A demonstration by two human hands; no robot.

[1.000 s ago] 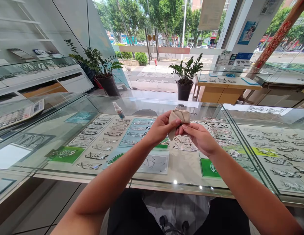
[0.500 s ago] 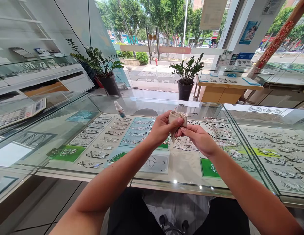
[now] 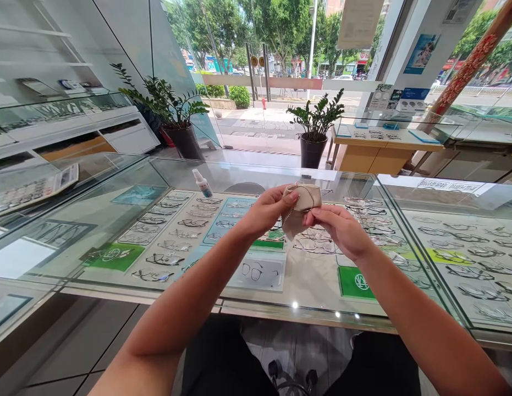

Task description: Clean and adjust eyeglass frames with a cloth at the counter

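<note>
A beige cleaning cloth (image 3: 308, 193) is bunched over a pair of thin-rimmed glasses (image 3: 312, 201) above the glass counter. My left hand (image 3: 275, 209) is closed on the cloth, thumb on top, and one loose corner hangs below it. The thumb and fingers of my right hand (image 3: 337, 224) pinch the lower right edge of the glasses' frame. Cloth and fingers hide most of the lenses, and I cannot make out exactly how the temples lie. Behind my left hand, a white spray bottle (image 3: 203, 184) stands on the counter.
Under the counter's glass (image 3: 313, 286), rows of glasses (image 3: 168, 246) lie among green cards (image 3: 357, 282). A calculator (image 3: 41, 190) rests at the left. Beyond the counter are two potted plants (image 3: 313, 148) (image 3: 185, 140) and a wooden display table (image 3: 383, 148).
The cloth has spread wider and flatter between my hands, with more of it showing. My left hand has shifted slightly left; the right hand keeps its pinch, slightly farther right.
</note>
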